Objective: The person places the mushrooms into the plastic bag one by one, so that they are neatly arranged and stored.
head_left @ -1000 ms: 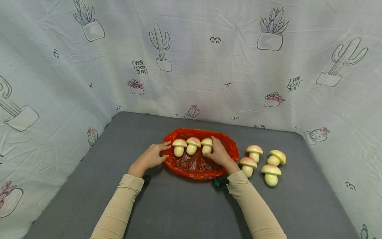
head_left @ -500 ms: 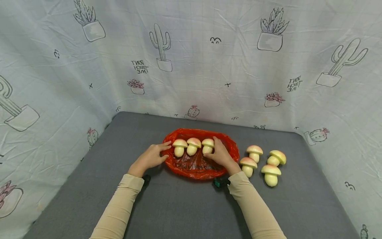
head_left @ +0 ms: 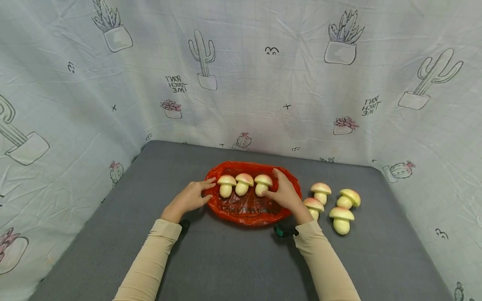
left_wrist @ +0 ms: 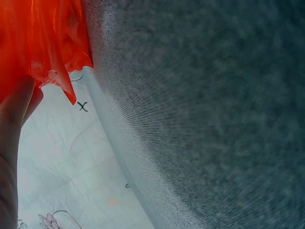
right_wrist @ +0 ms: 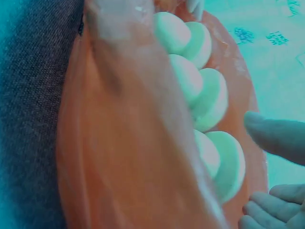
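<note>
A red plastic bag (head_left: 246,221) lies spread with its mouth up, and three cream toy mushrooms with pinkish caps stand in a row inside. My left hand (head_left: 189,196) rests at the bag's left rim, fingers extended and touching the plastic in the left wrist view. Over the bag's right side, my right hand (head_left: 285,194) has its thumb and fingers spread, holding nothing. Nearest to it is the right mushroom (head_left: 262,185); the right wrist view shows a gap between them. The middle mushroom (head_left: 244,184) and left mushroom (head_left: 226,186) stand farther left.
Several more toy mushrooms (head_left: 342,220) lie on the grey table (head_left: 233,263) to the right, one partly hidden by my right wrist. A white printed curtain (head_left: 244,83) hangs behind and at both sides of the table.
My right hand has let go of the right mushroom and moved slightly right, its fingers spreading. That mushroom sits a little farther right than a second ago. The left hand has stayed put.
</note>
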Available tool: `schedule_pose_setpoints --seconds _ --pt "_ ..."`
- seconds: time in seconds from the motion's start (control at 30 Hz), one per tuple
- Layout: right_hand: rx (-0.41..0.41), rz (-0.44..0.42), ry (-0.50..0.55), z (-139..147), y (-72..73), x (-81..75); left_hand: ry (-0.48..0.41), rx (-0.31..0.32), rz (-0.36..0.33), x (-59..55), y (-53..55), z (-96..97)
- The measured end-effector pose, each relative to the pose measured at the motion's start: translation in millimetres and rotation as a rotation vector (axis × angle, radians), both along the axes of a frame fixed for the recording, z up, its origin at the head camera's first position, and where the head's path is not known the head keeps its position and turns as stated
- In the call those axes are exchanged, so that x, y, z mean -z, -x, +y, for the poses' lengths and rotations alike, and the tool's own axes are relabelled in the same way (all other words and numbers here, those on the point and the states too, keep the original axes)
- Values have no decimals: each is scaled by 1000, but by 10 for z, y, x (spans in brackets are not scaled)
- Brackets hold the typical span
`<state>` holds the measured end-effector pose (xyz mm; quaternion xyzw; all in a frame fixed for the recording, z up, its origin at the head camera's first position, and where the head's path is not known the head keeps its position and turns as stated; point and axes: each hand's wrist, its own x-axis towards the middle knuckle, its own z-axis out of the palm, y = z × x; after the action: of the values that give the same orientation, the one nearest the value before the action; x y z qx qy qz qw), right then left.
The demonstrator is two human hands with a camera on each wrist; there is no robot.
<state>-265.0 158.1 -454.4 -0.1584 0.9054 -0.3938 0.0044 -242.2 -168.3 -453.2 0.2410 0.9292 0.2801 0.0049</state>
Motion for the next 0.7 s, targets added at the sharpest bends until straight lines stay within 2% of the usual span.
schedule_pose_setpoints --seconds 0.2,0.47,0.53,0.7 --pt "12 47 91 142 -101 -46 -16 5 13 -1 -1 9" --pt "21 77 166 369 -275 -193 -13 6 7 7 -4 2" --pt "26 72 174 403 -346 -288 -14 7 2 -1 -9 2" --pt "52 118 156 595 -446 -338 0 2 -7 -23 -11 9"
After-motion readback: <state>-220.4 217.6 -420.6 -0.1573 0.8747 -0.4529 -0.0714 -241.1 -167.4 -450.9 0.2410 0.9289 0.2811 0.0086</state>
